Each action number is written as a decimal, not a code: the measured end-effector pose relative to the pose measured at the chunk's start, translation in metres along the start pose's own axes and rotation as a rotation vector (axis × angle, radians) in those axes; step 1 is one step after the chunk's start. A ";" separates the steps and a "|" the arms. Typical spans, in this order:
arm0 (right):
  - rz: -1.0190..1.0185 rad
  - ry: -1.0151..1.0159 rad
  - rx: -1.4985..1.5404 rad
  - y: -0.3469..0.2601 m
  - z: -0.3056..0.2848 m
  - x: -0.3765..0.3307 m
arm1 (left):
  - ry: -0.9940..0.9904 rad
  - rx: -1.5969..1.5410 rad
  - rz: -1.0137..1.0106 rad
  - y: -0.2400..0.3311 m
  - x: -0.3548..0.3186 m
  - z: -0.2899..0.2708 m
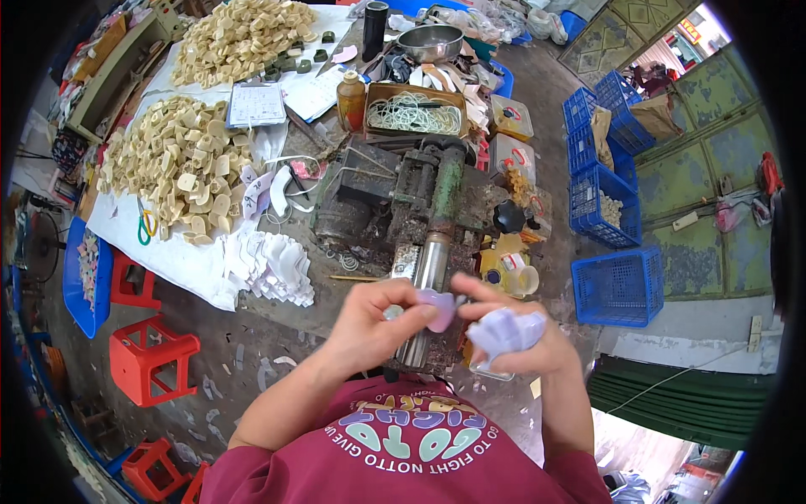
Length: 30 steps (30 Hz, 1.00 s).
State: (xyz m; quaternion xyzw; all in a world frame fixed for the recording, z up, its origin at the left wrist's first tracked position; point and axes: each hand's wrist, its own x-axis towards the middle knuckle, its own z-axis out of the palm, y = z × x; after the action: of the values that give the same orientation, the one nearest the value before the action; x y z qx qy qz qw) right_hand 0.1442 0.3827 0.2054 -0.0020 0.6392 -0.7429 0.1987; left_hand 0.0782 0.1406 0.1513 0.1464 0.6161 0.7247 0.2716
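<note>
Above the grimy machine (pixel 424 210), left hand (pixel 374 315) fingers pinching pale piece (pixel 440 307), right hand (pixel 512 332) clutching pale stack (pixel 506 329)

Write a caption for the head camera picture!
Two bare hands pinch a pale lilac paper piece above a grimy metal press machine.

Desk (pixel 277 307): tan cut-piece heaps (pixel 180 164), steel bowl (pixel 430 42), amber bottle (pixel 352 99), tray of cord (pixel 414 111). Floor: red stools (pixel 151 357), blue crates (pixel 620 286).
</note>
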 end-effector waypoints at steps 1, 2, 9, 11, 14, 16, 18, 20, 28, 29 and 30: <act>0.060 -0.033 -0.018 0.001 0.001 0.000 | -0.012 0.071 0.034 0.006 0.001 0.006; 0.120 -0.067 -0.037 0.001 0.003 -0.001 | -0.023 0.142 0.069 0.008 0.001 0.009; 0.427 -0.012 -0.228 0.030 -0.029 0.009 | 0.296 0.724 0.341 -0.054 -0.002 -0.022; 0.431 0.006 -0.222 0.031 -0.022 0.016 | 0.310 0.796 0.366 -0.060 -0.002 -0.015; 0.415 0.047 -0.179 0.020 -0.011 0.026 | 0.332 0.804 0.378 -0.067 -0.001 -0.016; 0.390 0.102 -0.153 0.013 -0.010 0.025 | 0.380 0.694 0.335 -0.067 -0.002 -0.026; 0.358 0.173 -0.145 0.011 -0.010 0.024 | 0.423 0.451 0.240 -0.075 -0.003 -0.042; 0.337 0.235 -0.102 0.009 -0.005 0.020 | 0.584 0.513 0.229 -0.074 0.002 -0.080; 0.227 0.304 0.059 0.019 0.009 0.019 | 0.494 1.504 0.165 -0.118 -0.021 -0.202; 0.211 0.310 0.063 0.020 0.010 0.019 | 0.394 1.546 0.099 -0.126 -0.026 -0.203; 0.189 0.292 0.100 0.021 0.011 0.020 | 0.419 1.514 0.098 -0.128 -0.031 -0.200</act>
State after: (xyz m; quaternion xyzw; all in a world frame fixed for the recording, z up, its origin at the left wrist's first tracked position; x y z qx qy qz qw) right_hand 0.1342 0.3643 0.1826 0.1758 0.6209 -0.7441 0.1729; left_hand 0.0210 -0.0280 -0.0096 0.1790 0.9734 0.1318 -0.0561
